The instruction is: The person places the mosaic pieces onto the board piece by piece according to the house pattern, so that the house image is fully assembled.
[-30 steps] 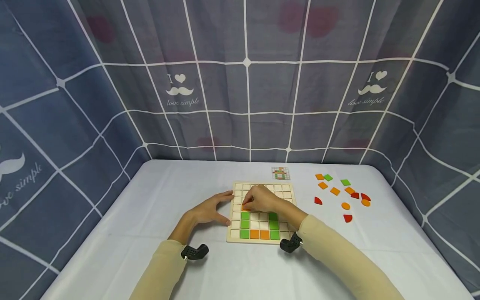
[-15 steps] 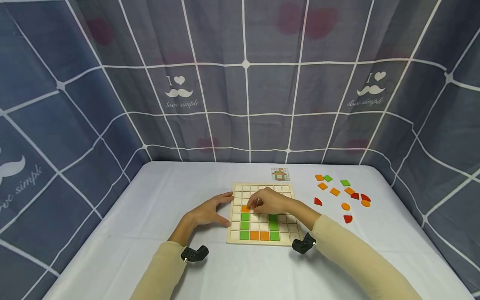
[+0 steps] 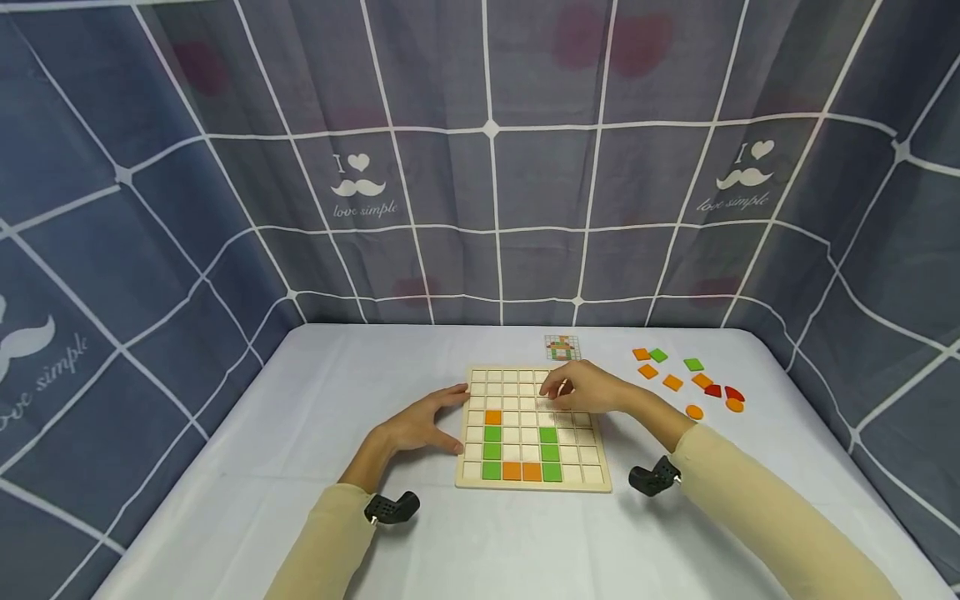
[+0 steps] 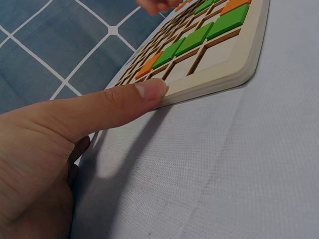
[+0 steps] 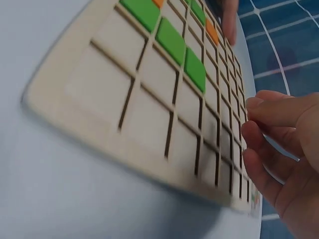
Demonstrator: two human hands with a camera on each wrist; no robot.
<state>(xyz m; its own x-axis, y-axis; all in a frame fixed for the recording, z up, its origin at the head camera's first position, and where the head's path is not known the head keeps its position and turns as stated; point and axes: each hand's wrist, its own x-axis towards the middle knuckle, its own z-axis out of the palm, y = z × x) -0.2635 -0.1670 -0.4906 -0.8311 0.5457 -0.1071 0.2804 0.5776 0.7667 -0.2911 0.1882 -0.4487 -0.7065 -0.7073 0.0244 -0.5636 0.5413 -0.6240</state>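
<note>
A pale wooden grid board (image 3: 521, 436) lies on the table. My left hand (image 3: 416, 425) spans its left edge, fingers spread; the thumb (image 4: 129, 99) touches the rim in the left wrist view. Over the board's upper right part hovers my right hand (image 3: 588, 387), its fingers loosely curled, with nothing visible between them. Green square tiles stand in a left column (image 3: 492, 452) and a right column (image 3: 550, 452). Orange square tiles (image 3: 512, 472) join them along the bottom row, and another orange tile (image 3: 492, 417) tops the left column.
Behind the board lies a small pattern card (image 3: 562, 347). Loose pieces are scattered at the right: orange squares (image 3: 672, 382), green squares (image 3: 693, 364), red rounded pieces (image 3: 735, 392) and orange discs (image 3: 694, 412). The right forearm covers part of that area. A checked curtain (image 3: 450, 183) surrounds the table.
My right hand has let go of the orange tile at the top of the left column and moved right across the board. The left hand has stayed at the board's edge.
</note>
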